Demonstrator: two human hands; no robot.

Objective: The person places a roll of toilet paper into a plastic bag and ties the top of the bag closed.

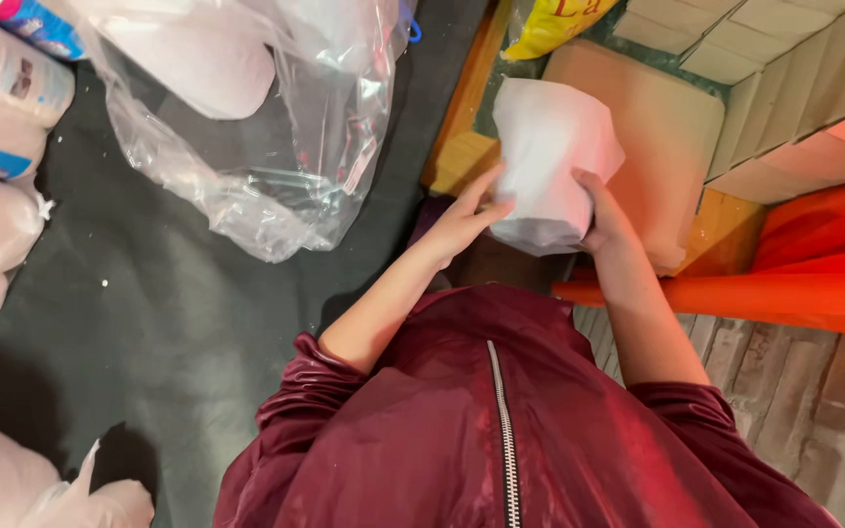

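Right now both hands are on a white bundle [547, 161] held out in front of the chest, above a wooden ledge [464, 156]. Her left hand [462, 223] lies flat against its near side, fingers spread, while the right hand [603, 217] wraps around the other edge, its grip closed on the bundle. Off to the left, a crumpled clear plastic bag [266, 147] lies on the dark floor [149, 313]. An orange sheet [814, 274] sits to the right.
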